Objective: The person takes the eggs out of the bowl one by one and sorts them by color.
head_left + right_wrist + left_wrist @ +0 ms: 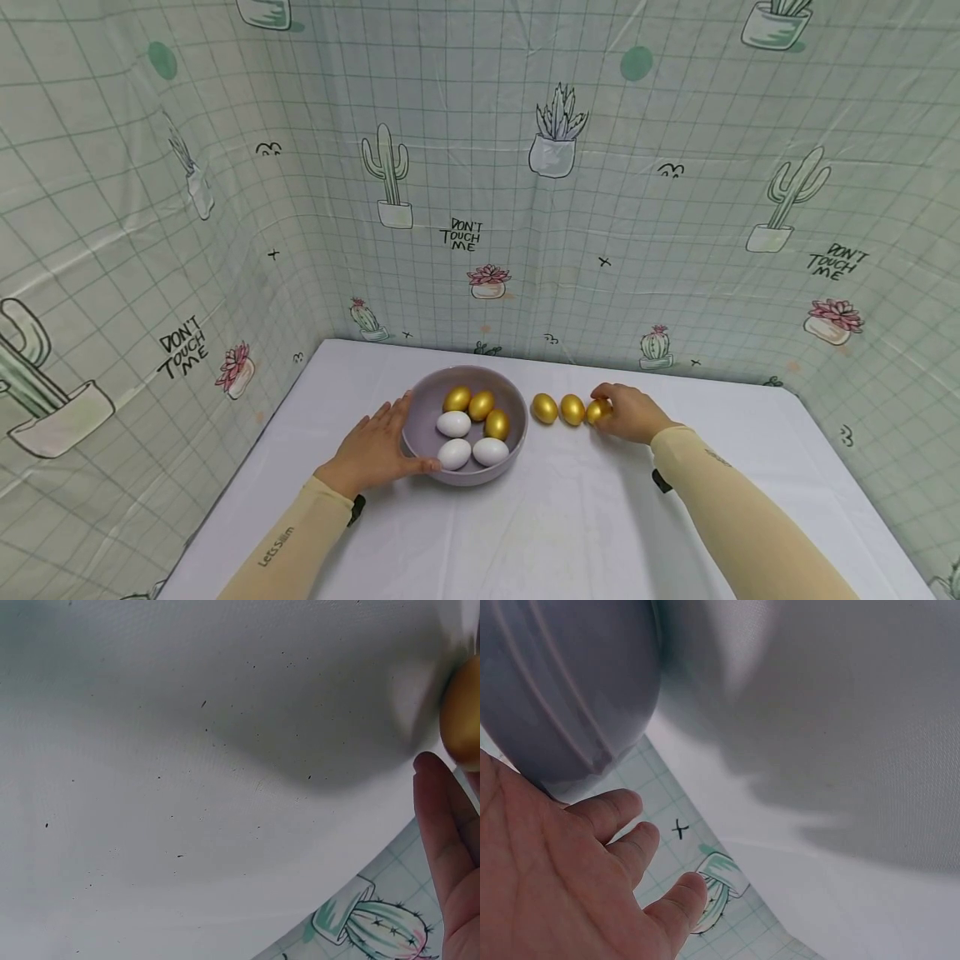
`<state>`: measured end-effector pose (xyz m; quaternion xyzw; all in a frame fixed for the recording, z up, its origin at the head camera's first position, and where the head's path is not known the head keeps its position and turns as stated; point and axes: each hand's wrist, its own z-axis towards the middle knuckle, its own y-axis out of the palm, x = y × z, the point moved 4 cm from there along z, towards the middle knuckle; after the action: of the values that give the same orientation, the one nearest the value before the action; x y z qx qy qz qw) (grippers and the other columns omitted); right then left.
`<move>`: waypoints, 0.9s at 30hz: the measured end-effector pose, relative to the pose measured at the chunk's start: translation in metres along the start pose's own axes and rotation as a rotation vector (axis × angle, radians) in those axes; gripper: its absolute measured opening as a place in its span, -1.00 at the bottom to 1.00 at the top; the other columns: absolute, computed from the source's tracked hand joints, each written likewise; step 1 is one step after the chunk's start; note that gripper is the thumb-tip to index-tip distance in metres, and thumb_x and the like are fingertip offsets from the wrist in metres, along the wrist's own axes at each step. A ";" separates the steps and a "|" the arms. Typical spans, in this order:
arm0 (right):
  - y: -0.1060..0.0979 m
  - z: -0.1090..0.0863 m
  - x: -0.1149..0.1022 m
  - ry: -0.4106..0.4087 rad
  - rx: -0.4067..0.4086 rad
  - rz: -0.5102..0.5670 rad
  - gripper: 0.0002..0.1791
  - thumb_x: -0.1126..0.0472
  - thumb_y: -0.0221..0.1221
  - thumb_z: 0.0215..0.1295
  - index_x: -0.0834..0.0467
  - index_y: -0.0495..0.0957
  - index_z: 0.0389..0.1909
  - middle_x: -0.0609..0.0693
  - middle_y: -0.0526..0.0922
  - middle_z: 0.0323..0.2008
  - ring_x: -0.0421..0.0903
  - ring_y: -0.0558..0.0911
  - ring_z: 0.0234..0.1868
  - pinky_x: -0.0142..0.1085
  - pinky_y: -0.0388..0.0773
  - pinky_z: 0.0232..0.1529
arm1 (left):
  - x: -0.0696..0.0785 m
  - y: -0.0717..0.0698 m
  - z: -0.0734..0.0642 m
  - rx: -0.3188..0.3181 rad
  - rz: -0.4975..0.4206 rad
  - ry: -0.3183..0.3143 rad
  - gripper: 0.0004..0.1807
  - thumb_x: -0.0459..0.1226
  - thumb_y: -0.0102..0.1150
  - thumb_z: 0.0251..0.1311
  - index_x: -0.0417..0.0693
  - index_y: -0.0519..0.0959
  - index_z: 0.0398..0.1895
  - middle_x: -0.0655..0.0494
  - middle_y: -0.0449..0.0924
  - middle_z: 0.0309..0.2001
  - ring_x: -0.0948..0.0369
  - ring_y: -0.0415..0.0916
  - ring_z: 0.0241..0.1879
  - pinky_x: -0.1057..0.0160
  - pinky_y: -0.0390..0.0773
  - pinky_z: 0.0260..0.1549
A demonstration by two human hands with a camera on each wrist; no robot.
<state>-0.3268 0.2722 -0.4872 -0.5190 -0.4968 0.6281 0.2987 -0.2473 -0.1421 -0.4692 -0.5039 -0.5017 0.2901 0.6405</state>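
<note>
A mauve bowl stands on the white table, holding three golden eggs and three white eggs. My left hand rests against the bowl's left side, thumb along the near rim and fingers stretched out; the left wrist view shows the palm close to the outer wall of the bowl. To the right of the bowl, three more golden eggs lie in a row. My right hand pinches the rightmost golden egg between thumb and fingers. In the right wrist view that egg shows at the edge.
Two golden eggs, a left one and a middle one, lie between the bowl and my right hand. A grid-patterned cloth printed with cacti hangs behind and beside the table.
</note>
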 end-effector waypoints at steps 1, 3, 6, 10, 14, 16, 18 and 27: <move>0.000 0.000 0.000 0.004 -0.003 0.001 -0.48 0.27 0.35 0.06 0.29 0.57 0.10 0.12 0.65 -0.04 0.13 0.60 -0.02 0.10 0.48 0.09 | 0.000 0.000 0.000 0.005 0.000 0.004 0.37 0.48 0.19 -0.05 -0.24 -0.07 0.59 -0.22 0.08 0.51 -0.19 0.06 0.46 -0.27 0.12 0.32; 0.000 0.000 0.000 0.008 -0.008 0.004 -0.47 0.28 0.35 0.06 0.29 0.56 0.11 0.13 0.65 -0.03 0.14 0.60 0.00 0.10 0.48 0.10 | 0.000 0.000 0.000 0.008 0.004 0.006 0.36 0.48 0.19 -0.04 -0.24 -0.07 0.59 -0.21 0.08 0.51 -0.18 0.07 0.46 -0.27 0.13 0.31; -0.001 0.000 0.000 0.014 -0.013 0.011 -0.46 0.27 0.37 0.06 0.29 0.56 0.13 0.14 0.65 -0.01 0.16 0.59 0.02 0.11 0.47 0.12 | 0.000 0.000 0.001 0.011 0.004 0.009 0.36 0.47 0.19 -0.04 -0.24 -0.07 0.58 -0.22 0.08 0.51 -0.19 0.07 0.45 -0.27 0.13 0.31; -0.002 -0.002 0.001 0.008 -0.011 0.010 -0.44 0.25 0.37 0.06 0.29 0.55 0.14 0.15 0.64 0.00 0.16 0.59 0.03 0.11 0.48 0.10 | 0.000 0.000 0.001 0.010 0.005 0.011 0.36 0.47 0.20 -0.03 -0.24 -0.07 0.59 -0.22 0.08 0.51 -0.19 0.07 0.45 -0.28 0.13 0.31; -0.005 -0.004 0.001 -0.010 0.003 -0.009 -0.43 0.21 0.38 0.09 0.29 0.54 0.14 0.17 0.63 0.02 0.17 0.60 0.02 0.10 0.49 0.08 | 0.000 0.001 0.001 0.009 0.009 0.013 0.35 0.47 0.18 -0.03 -0.24 -0.08 0.59 -0.22 0.08 0.51 -0.19 0.07 0.45 -0.28 0.14 0.31; -0.008 -0.005 0.001 -0.019 0.008 -0.016 -0.42 0.18 0.40 0.10 0.29 0.54 0.15 0.20 0.63 0.03 0.17 0.60 0.02 0.09 0.50 0.07 | -0.001 0.001 0.001 0.009 0.009 0.014 0.36 0.48 0.18 -0.03 -0.24 -0.08 0.59 -0.21 0.08 0.51 -0.19 0.07 0.45 -0.28 0.14 0.31; -0.011 -0.005 0.001 -0.023 0.008 -0.015 -0.40 0.15 0.41 0.11 0.29 0.52 0.17 0.22 0.61 0.06 0.18 0.60 0.01 0.09 0.51 0.06 | -0.001 0.001 0.001 0.009 0.009 0.014 0.36 0.48 0.17 -0.03 -0.23 -0.08 0.59 -0.21 0.07 0.51 -0.19 0.06 0.46 -0.28 0.13 0.31; -0.025 0.001 -0.005 -0.019 0.026 0.024 -0.36 0.19 0.38 0.13 0.27 0.47 0.25 0.23 0.54 0.19 0.23 0.59 0.08 0.09 0.53 0.07 | -0.001 0.001 0.000 0.004 0.010 0.010 0.36 0.48 0.17 -0.02 -0.24 -0.09 0.59 -0.22 0.07 0.51 -0.19 0.06 0.46 -0.28 0.13 0.31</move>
<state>-0.3302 0.2754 -0.4617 -0.5150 -0.4854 0.6429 0.2930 -0.2478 -0.1422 -0.4701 -0.5063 -0.4954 0.2917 0.6428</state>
